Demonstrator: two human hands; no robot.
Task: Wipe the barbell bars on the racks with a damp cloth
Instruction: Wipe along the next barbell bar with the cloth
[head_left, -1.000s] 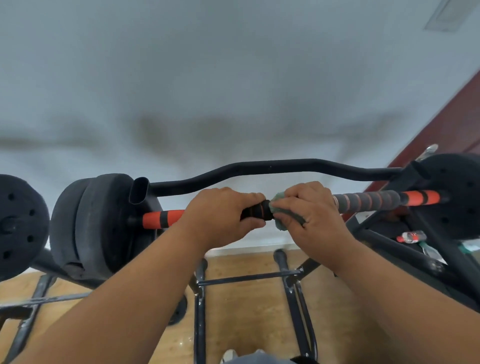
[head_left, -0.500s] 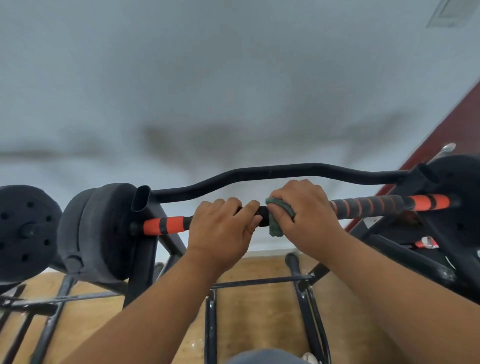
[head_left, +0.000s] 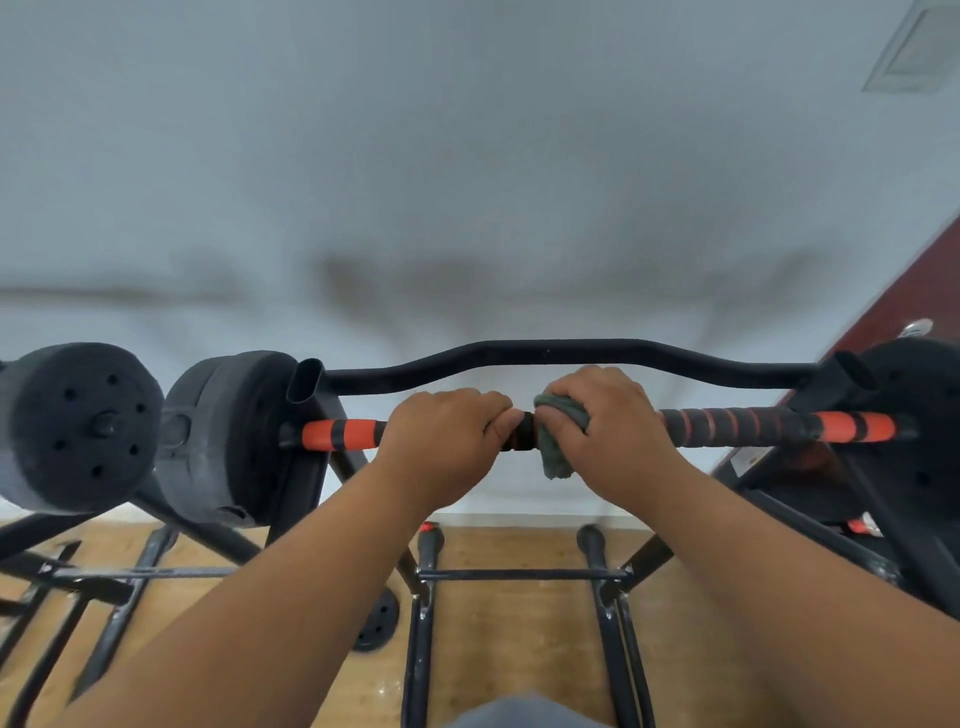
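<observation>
A pale wall (head_left: 467, 156) fills the far part of the scene, and a dark red door (head_left: 930, 291) stands at the far right. Below the wall there is a wooden floor (head_left: 509, 551). On the floor stands a black metal rack (head_left: 426, 613) with tubes and cross pieces; its curved top rail (head_left: 545, 353) runs from left to right, a little farther away than the bar.

The barbell bar (head_left: 737, 423) lies across the rack, level, in the middle of the scene. It has orange and black bands at its left end and a grey grip with thin orange rings on its right part. Black weight plates (head_left: 228, 436) sit on its left end, and another black plate (head_left: 914, 431) is at the right end. A separate black weight (head_left: 78, 426) is at the far left. A small black disc (head_left: 376, 621) lies on the floor near the rack.

The left hand (head_left: 447, 441) is curled over the bar and grips it left of the centre. The right hand (head_left: 613, 426) is just beside it; only a short black piece of bar shows between them. The right hand holds a green cloth (head_left: 558, 441) wrapped on the bar, with its fingers closed over it. A corner of the cloth hangs under the bar.
</observation>
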